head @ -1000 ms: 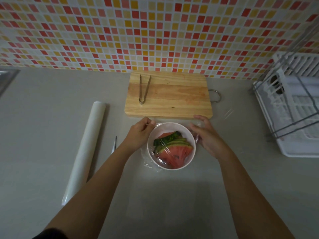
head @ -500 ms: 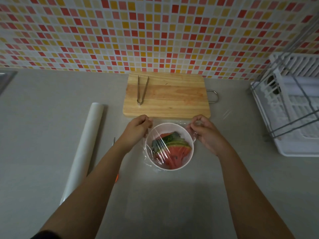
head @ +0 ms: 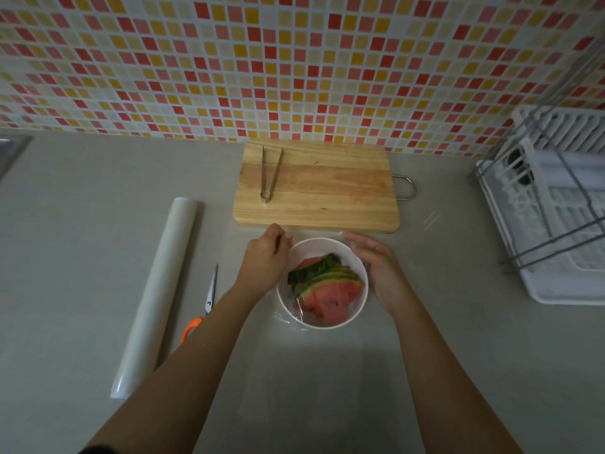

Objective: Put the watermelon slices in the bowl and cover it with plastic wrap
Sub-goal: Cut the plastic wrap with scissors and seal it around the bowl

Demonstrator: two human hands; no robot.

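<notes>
A white bowl stands on the grey counter below the cutting board. Watermelon slices, red flesh with green rind, lie inside it. Clear plastic wrap stretches over the bowl's mouth and bunches loose at its lower left side. My left hand is at the bowl's far left rim, fingers curled and pinching the wrap. My right hand lies cupped against the bowl's right wall, fingers extended along it and pressing the wrap down.
The roll of plastic wrap lies to the left, with orange-handled scissors beside it. Metal tongs rest on the wooden cutting board by the tiled wall. A white dish rack fills the right side.
My right hand has gone from pinching the wrap at the far right rim to lying flat along the bowl's right side. My left hand stays at the far left rim.
</notes>
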